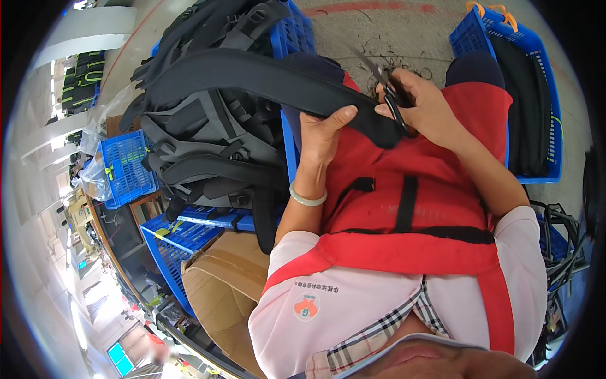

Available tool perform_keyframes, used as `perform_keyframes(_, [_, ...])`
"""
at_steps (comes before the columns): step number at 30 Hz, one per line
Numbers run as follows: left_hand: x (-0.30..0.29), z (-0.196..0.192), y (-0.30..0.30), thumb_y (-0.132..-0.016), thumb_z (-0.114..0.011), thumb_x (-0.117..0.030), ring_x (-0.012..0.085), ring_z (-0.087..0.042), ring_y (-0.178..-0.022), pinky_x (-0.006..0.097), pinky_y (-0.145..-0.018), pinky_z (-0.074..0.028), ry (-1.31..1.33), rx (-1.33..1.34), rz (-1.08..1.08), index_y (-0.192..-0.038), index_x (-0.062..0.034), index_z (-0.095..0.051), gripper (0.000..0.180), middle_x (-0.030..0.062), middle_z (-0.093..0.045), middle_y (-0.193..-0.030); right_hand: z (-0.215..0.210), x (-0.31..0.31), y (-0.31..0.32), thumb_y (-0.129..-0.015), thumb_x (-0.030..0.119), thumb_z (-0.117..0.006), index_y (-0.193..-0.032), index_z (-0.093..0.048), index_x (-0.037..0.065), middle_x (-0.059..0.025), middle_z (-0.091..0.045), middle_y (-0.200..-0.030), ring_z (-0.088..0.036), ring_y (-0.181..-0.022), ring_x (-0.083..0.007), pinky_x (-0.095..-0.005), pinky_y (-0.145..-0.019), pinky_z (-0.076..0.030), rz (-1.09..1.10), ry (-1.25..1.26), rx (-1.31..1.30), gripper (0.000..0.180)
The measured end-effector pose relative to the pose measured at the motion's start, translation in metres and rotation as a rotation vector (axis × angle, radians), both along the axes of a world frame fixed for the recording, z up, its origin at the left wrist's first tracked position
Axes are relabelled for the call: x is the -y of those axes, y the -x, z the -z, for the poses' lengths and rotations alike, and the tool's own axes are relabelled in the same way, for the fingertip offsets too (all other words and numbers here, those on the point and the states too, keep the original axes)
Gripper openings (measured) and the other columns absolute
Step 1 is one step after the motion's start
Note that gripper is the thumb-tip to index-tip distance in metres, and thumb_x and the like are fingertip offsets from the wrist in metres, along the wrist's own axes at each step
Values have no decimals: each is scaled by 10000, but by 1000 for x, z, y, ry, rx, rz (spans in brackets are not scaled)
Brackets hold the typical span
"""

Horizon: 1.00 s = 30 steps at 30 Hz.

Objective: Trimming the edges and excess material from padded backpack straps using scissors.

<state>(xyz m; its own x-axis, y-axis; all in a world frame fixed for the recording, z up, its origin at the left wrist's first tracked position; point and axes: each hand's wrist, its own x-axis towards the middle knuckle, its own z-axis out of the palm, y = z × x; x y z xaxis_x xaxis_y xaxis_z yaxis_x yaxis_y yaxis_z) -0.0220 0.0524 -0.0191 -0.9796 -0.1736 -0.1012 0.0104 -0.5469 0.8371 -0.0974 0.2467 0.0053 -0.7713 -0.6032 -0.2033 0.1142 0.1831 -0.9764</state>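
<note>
My left hand [325, 134] grips a padded black shoulder strap [265, 79] that runs from a dark backpack [208, 132] across my lap. My right hand [424, 104] holds black scissors [388, 95] at the strap's near end, blades pointing up and away. A pale bangle [307, 199] sits on my left wrist. A red apron [410, 189] covers my lap beneath both hands.
Blue plastic crates [129, 167] stand at my left, piled with grey and black backpacks. Another blue crate [536, 101] at my right holds black padded pieces. A cardboard box [221, 284] sits low left. Thread scraps litter the concrete floor [391, 31]. Black straps [562, 240] lie at right.
</note>
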Motion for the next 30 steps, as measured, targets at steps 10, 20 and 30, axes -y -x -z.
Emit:
perform_keyframes(10, [8, -2, 4, -781, -698, 77, 162, -634, -869, 288, -806, -504, -57, -41, -8, -963, -24, -655, 213, 56, -665, -943, -24, -24, -7, -840, 131, -709, -1083, -534, 28, 19, -509, -798, -476, -746, -57, -219, -661, -397, -68, -85, 38, 317])
perform_keyframes(20, [15, 4, 1, -778, -697, 60, 207, -640, -936, 340, -890, -505, -29, -26, -16, -1027, -16, -641, 266, 92, -668, -994, -19, -61, -24, -669, 366, -823, -1111, -492, 7, -128, -560, -877, -547, -768, -283, -374, -706, -452, -276, -471, -136, 659])
perform_keyframes(30, [7, 5, -2, -779, -686, 94, 172, -643, -862, 300, -817, -511, -60, 3, 22, -966, -25, -654, 225, 63, -671, -936, 3, -54, -26, -668, 443, -810, -1094, -466, -21, -188, -575, -876, -580, -790, -345, -412, -688, -448, -324, -379, -204, 718])
